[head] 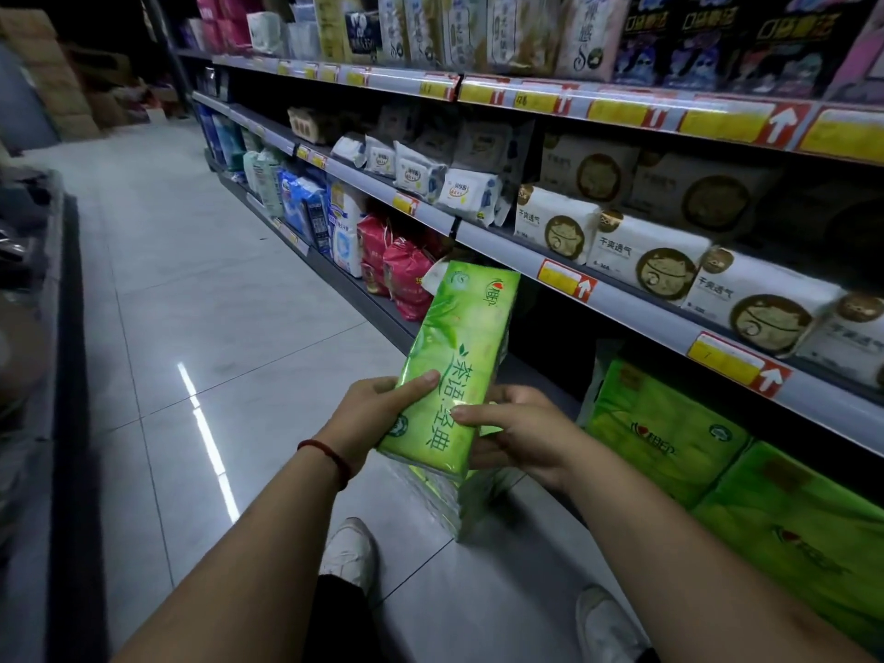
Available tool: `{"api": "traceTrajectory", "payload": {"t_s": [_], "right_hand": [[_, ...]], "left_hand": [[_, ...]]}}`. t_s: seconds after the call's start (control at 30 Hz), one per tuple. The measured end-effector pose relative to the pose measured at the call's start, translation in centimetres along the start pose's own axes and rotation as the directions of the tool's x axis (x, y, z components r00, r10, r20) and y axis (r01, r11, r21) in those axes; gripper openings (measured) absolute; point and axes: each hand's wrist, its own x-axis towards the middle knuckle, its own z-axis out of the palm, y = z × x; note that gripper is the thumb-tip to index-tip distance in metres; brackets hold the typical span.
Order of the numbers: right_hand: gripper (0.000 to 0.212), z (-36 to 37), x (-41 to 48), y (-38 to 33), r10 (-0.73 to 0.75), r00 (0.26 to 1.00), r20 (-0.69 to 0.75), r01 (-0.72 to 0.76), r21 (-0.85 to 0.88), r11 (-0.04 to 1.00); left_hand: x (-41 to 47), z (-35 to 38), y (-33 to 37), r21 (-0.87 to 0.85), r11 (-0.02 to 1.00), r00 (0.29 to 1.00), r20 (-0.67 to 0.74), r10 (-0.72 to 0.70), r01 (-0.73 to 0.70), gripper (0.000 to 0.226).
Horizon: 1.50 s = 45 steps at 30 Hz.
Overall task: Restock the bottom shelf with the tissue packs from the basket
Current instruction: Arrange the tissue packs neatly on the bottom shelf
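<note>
The green tissue pack (pixel 454 361) is held up in mid-air over the aisle floor, just in front of the bottom shelf (pixel 355 292), with its long side pointing away and up toward the shelving. The left hand (pixel 378 413) grips its near left edge, thumb pressed on the printed top face. The right hand (pixel 519 435) clamps the near right side, thumb on top and fingers curled underneath. A red cord bracelet (pixel 330 459) circles the left wrist.

To the right, more green tissue packs (pixel 669 433) already lie on the bottom shelf. Farther left along it stand red packs (pixel 406 279). The shelf above carries white packs with a cat emblem (pixel 646 260) behind yellow price tags (pixel 564 278). Two white shoes (pixel 349 552) rest on the grey tiled floor (pixel 191 279) below.
</note>
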Motion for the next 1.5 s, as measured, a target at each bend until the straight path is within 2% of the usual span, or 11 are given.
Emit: {"api": "traceTrajectory", "payload": {"t_s": [0.13,0.33,0.4,0.5,0.7,0.8,0.97,1.13,1.23,1.37,1.5], "right_hand": [[0.043,-0.8,0.7,0.6,0.020,0.996,-0.089,-0.012,0.087,0.996],[0.043,-0.8,1.1,1.3,0.124,0.990,-0.061,-0.115,0.132,0.985],[0.039,-0.2,1.1,1.8,0.165,0.985,-0.042,-0.161,0.080,0.984],[0.035,0.5,1.7,2.9,0.140,0.977,-0.161,-0.115,0.155,0.981],[0.025,-1.6,3.4,3.9,0.133,0.961,-0.243,-0.086,0.193,0.977],[0.022,-3.2,4.8,4.4,0.173,0.952,-0.253,-0.117,0.222,0.968],[0.022,-6.7,9.1,5.0,0.250,0.919,-0.307,-0.172,0.259,0.950],[0.021,-10.8,14.9,5.6,0.301,0.876,-0.377,-0.212,0.259,0.942],[0.038,-13.3,18.8,6.5,0.300,0.834,-0.464,-0.201,0.252,0.947],[0.039,-16.8,22.0,8.5,0.311,0.768,-0.560,-0.221,0.223,0.949],[0.044,-19.5,23.9,12.0,0.318,0.663,-0.678,-0.184,0.265,0.947]], "left_hand": [[0.0,-1.5,-0.7,0.158,0.975,0.973,0.148,-0.178,0.154,0.051],[0.9,-0.2,-2.2,-0.206,0.972,0.993,0.070,-0.099,0.111,0.033],[1.4,-0.2,-2.5,-0.216,0.971,0.993,0.075,-0.090,0.104,0.023],[2.6,0.2,-3.3,-0.255,0.957,0.989,0.089,-0.119,0.139,0.019],[6.4,2.0,-4.8,-0.308,0.922,0.967,0.173,-0.189,0.235,0.036],[9.0,2.7,-4.9,-0.257,0.926,0.954,0.196,-0.229,0.275,0.032],[15.6,4.0,-5.7,-0.135,0.937,0.933,0.212,-0.290,0.322,0.078],[22.1,7.8,-7.9,-0.056,0.959,0.950,0.166,-0.265,0.277,0.028],[26.0,10.3,-10.8,-0.020,0.984,0.984,0.031,-0.174,0.175,0.033],[30.4,13.9,-14.0,-0.012,0.992,0.989,-0.073,-0.129,0.129,0.042],[32.8,17.6,-15.6,0.205,0.972,0.990,-0.113,-0.088,0.110,0.045]]}}
